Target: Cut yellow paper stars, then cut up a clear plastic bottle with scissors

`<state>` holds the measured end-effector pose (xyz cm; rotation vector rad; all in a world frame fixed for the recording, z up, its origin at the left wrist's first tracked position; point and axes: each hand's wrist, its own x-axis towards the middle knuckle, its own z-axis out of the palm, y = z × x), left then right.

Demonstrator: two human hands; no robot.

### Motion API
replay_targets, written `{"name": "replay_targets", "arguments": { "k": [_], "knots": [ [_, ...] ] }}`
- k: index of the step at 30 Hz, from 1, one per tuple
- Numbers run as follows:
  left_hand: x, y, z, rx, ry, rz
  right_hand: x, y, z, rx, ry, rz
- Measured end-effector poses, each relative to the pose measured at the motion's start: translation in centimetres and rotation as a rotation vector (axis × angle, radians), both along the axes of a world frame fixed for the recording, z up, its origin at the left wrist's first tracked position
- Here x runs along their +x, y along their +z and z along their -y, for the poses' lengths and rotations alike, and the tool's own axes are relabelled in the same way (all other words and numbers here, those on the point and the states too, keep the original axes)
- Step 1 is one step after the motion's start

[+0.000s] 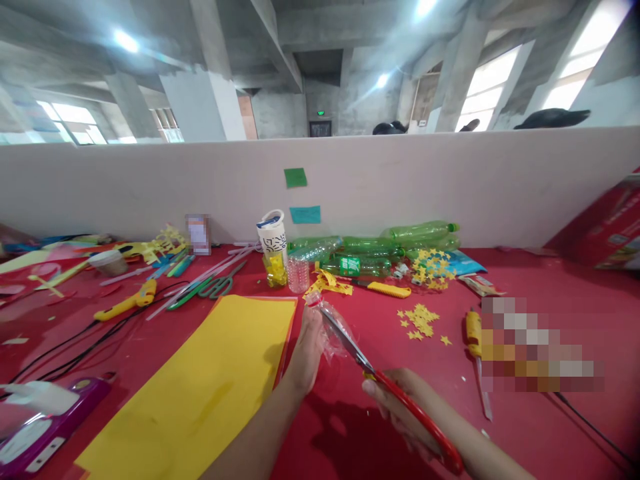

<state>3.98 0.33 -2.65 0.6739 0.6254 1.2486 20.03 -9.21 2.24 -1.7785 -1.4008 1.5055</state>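
My left hand grips the clear top part of a cut plastic bottle, its neck pointing away from me. In my right hand is a pair of red-handled scissors. The scissor blades reach across the bottle piece near its neck; I cannot tell whether they are cutting it. Just beyond lie yellow paper scraps and a clear ribbed bottle bottom. To the left of my left hand spreads a stack of yellow sheets.
Green plastic bottles lie along the white partition. Yellow paper stars, a yellow utility knife and a glue gun are on the right. Another glue gun, green scissors and a purple power strip are left.
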Motion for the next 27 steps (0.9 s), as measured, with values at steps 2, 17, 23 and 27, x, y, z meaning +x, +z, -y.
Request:
{"name": "replay_targets", "arguments": {
  "k": [2, 17, 23, 27],
  "knots": [
    [0.1, 0.1, 0.1, 0.001, 0.007, 0.011, 0.1, 0.0, 0.0, -0.002, 0.016, -0.021],
    [-3.4, 3.6, -2.2, -0.144, 0.085, 0.283, 3.1, -0.4, -0.9, 0.311, 0.281, 0.331],
    [-3.3, 3.3, -2.4, -0.131, 0.108, 0.220, 2.8, -0.4, -0.8, 0.248, 0.342, 0.399],
    [-2.6, 3.2, -2.2, -0.136, 0.075, 0.204, 2.3, 0.0, -0.7, 0.236, 0.298, 0.233]
  ]
}}
